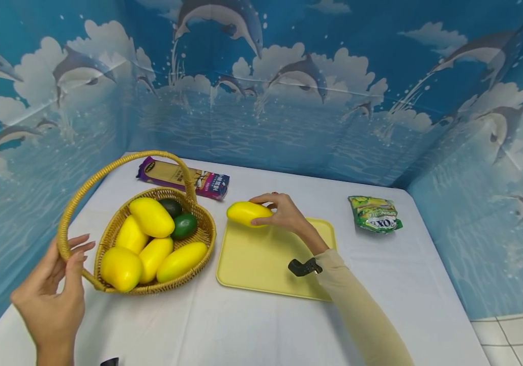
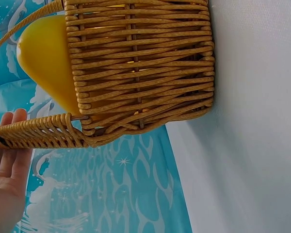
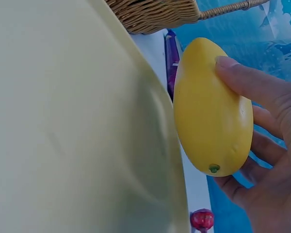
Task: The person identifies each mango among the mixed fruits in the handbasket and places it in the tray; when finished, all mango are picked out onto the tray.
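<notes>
My right hand [image 1: 284, 213] holds a yellow mango [image 1: 249, 213], thumb on one side and fingers on the other. This mango is above the far left corner of a pale yellow tray [image 1: 270, 259]; its green stem spot shows in the right wrist view. My left hand [image 1: 55, 284] grips the handle [image 1: 71, 208] of a wicker basket [image 1: 208, 229] near its lower left end. Inside the basket lie several yellow mangoes [image 1: 151, 217] and two dark green avocados [image 1: 184, 225]. In the left wrist view the basket's woven side [image 2: 140, 63] stands on the white cloth.
Behind the basket lies a purple pasta packet [image 1: 183, 178]. A green packet [image 1: 375, 214] rests to the right of the tray. Past the tray's far edge sits a small red object [image 3: 202, 220]. Dolphin-print curtains [image 1: 261, 127] enclose the white-covered table [image 1: 234, 325] at the back and sides.
</notes>
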`<act>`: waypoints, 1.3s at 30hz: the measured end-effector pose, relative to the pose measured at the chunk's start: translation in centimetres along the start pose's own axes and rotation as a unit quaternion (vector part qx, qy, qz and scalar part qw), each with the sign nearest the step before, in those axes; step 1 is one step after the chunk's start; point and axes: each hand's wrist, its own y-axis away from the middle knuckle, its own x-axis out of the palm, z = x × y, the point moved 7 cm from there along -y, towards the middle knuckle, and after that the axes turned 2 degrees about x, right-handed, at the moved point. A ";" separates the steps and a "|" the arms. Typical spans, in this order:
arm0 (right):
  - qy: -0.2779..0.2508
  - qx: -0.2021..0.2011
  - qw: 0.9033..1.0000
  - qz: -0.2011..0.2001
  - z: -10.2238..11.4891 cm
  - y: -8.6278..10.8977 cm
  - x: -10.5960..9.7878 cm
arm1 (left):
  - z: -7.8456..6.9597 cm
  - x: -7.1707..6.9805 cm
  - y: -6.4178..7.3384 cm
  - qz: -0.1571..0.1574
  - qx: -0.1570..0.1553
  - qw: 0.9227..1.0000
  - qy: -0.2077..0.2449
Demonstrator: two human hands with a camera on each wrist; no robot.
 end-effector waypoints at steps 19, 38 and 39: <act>0.050 0.043 0.998 -0.012 -2.1 -0.4 0.2 | -0.4 0.4 -0.1 0.041 0.003 0.998 -0.052; 0.064 0.039 0.997 0.016 -1.8 -0.5 1.5 | -0.7 0.1 0.1 0.027 0.000 0.999 -0.047; 0.065 0.038 0.997 0.015 -1.8 -0.5 1.5 | -0.7 0.1 0.1 0.028 0.002 0.998 -0.047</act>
